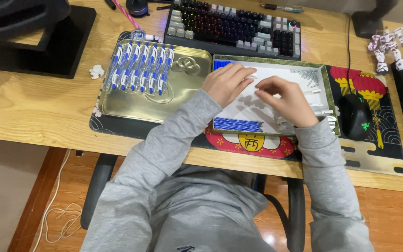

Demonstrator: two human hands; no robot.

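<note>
Both hands are held over the white-lined box (276, 74) in the middle of the table (33, 107). A thin white pen part (253, 76) is pinched at the fingertips of the left hand (227, 83), its long axis lying roughly left-right and pointing toward the right hand (286, 100). The right hand is curled with fingertips closed just beside that part (whether something small is gripped in it can't be told, the fingers hide it). The two hands are nearly touching, so the part sits between them, a bit nearer the left.

Around them inside the box: a bundle of blue refills (237, 124) is laid along the near edge, just below the left wrist, long axis also left-right. A pile of small white bits (306, 74) is seen at the far right corner, closer to the right hand.

To the left, a gold tray (131, 105) is set touching the box, with a row of finished blue-and-white pens (140, 69) lined up side by side. A keyboard (234, 25) is placed behind, and a mouse (356, 122) to the right.
</note>
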